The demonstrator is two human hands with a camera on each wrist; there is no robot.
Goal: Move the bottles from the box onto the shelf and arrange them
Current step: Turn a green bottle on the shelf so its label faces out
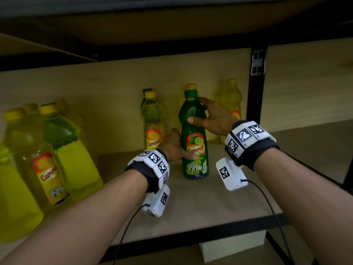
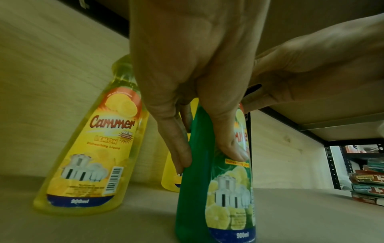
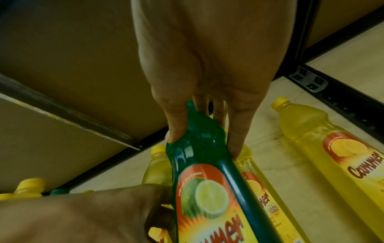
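The right hand's fingertips (image 3: 234, 148) and thumb press opposite sides of the ribbed shoulder of a tall, dark green, translucent plastic dish-liquid bottle (image 1: 193, 138), just under its green cap, so the right hand (image 1: 212, 119) pinches the bottle from above and from the right with the palm arched over it. Lower down, the left hand (image 1: 172, 146) wraps the bottle's waist from the left: its thumb lies across the front label and its fingers (image 2: 180, 148) curl down round the back. The green bottle stands upright on the pale wooden shelf board (image 1: 219, 203), nearer the front edge than the other bottles; its label carries an orange panel with a cut lime, the word "Cammer", pictured glassware and a blue band marked 900ml. Both forearms reach in from the front edge of the shelf, each with a dark wrist strap carrying white blocks printed with black square markers (image 1: 156, 161) and a small white camera unit with a cable. Just behind the green bottle to its left stands a yellow lemon bottle with a yellow cap (image 1: 152, 121), another yellow bottle (image 1: 231, 104) stands behind to its right, and a cluster of larger-looking yellow bottles (image 1: 57, 150) stands well to its left. A black metal upright (image 1: 255, 92) rises to the right of the green bottle.
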